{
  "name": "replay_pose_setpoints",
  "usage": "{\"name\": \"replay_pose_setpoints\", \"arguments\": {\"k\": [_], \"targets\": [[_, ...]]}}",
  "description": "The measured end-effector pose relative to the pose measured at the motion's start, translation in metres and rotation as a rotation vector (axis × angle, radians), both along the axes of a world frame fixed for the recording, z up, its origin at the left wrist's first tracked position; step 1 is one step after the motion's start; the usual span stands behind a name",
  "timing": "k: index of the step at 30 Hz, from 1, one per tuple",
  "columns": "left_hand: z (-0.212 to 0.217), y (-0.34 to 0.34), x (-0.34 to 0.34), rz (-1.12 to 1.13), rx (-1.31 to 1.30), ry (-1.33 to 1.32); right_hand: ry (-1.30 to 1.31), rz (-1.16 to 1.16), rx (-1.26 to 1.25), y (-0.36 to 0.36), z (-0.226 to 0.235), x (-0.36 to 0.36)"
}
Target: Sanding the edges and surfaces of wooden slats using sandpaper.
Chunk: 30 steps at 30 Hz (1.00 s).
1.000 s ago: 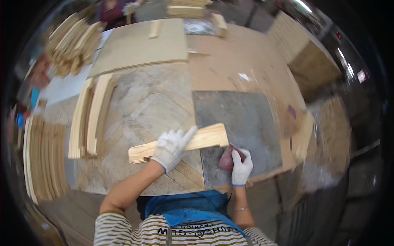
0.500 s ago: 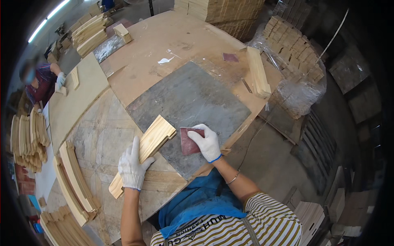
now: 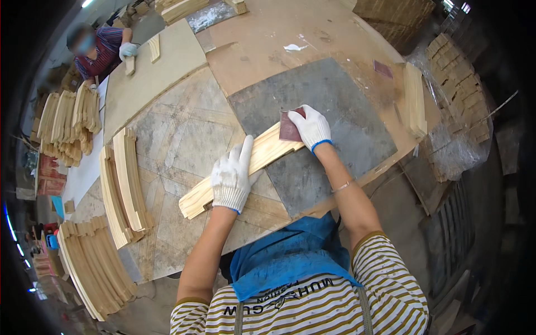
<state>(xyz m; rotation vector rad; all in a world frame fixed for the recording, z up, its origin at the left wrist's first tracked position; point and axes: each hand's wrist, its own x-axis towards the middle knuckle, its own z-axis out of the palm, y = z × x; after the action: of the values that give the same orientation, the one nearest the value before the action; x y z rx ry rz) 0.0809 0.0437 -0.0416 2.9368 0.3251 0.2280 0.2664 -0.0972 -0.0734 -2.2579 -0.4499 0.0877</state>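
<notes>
A pale wooden piece with notched ends (image 3: 269, 148) lies slantwise across the worktop, its right end over the dark grey sheet. My left hand (image 3: 230, 174), in a white knit glove, is wrapped round its middle with the fingers along the upper edge. My right hand (image 3: 314, 127), also gloved, pinches a dark red sheet of sandpaper (image 3: 289, 129) between thumb and fingers. The sandpaper lies over the right end of the wood and partly hides it.
Two curved wooden pieces (image 3: 127, 184) lie left, beside a stack of similar pieces (image 3: 95, 262). Another sandpaper sheet (image 3: 383, 69) and a wooden block (image 3: 414, 100) rest far right. A co-worker (image 3: 103, 50) handles wood at the far left; plastic-wrapped wood (image 3: 458, 84) stands right.
My right hand has brought the sandpaper from beside the wood onto its right end. The wood has turned to lie more sideways, with my left hand still on it. The whole view has shifted.
</notes>
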Motion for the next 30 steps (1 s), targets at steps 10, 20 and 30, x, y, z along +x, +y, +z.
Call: {"name": "replay_pose_setpoints", "arguments": {"k": [10, 20, 30], "targets": [[-0.005, -0.003, -0.002, 0.001, 0.044, -0.072, 0.055, -0.073, 0.217, -0.074, 0.028, -0.038], [-0.010, -0.001, -0.004, 0.022, 0.014, -0.064, 0.037, -0.048, 0.009, -0.056, -0.010, -0.043], [0.037, 0.013, 0.003, 0.038, -0.195, 0.097, 0.305, -0.325, 0.700, -0.098, 0.000, -0.050]]}}
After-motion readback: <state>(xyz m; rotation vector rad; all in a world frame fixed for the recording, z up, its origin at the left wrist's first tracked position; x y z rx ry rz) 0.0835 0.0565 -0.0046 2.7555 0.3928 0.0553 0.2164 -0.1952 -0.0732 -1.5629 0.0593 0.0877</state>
